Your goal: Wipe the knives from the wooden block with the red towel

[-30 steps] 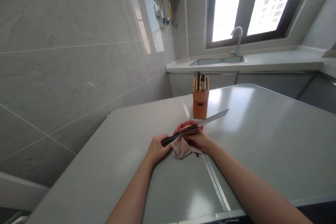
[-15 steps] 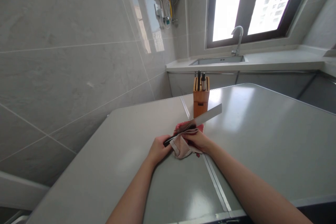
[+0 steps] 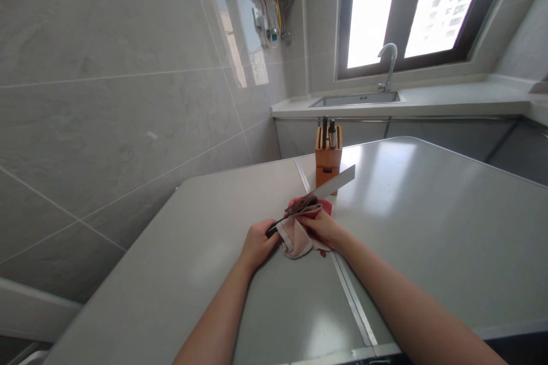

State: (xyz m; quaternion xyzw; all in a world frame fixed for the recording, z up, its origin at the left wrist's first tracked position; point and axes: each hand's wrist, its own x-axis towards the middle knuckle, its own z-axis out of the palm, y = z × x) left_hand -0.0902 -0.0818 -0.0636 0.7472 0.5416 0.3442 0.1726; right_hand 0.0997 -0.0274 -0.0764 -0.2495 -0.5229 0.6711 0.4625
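On a grey kitchen table (image 3: 428,239), the left hand (image 3: 258,243) is closed around the black handle (image 3: 272,230) of a chef's knife (image 3: 336,181). The right hand (image 3: 321,227), fingers curled, pinches a pink cloth (image 3: 295,239) over the blade near the handle. The blade's outer part remains bare, pointing past a wooden knife block (image 3: 328,154).

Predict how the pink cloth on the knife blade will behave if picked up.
The cloth is probably floppy: it bunches and creases around the right hand. It looks light, drooping over the blade. Its folds may slip on the smooth metal.
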